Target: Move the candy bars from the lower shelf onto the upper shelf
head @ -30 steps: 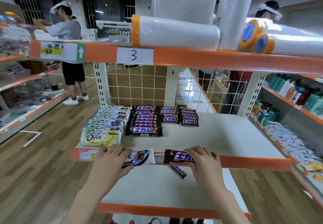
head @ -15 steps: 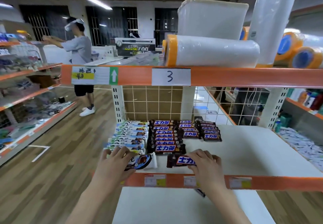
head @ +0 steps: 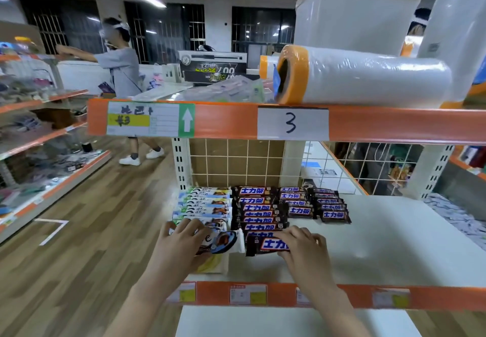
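Now L hand (head: 181, 244) holds white bar (head: 223, 242), R hand (head: 302, 250) brown bar (head: 265, 244).

one view only, head-worn, wide-angle. looks forward and slightly down, close over the upper shelf (head: 394, 242) at near arm's reach, its orange front edge low in frame, a higher orange rail (head: 394, 123) crossing mid-frame, aisle floor off to the left.

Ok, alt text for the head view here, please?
Two hands set candy bars on a white shelf: the left hand holds a white Dove bar, the right hand a brown Snickers bar, before rows of matching bars.
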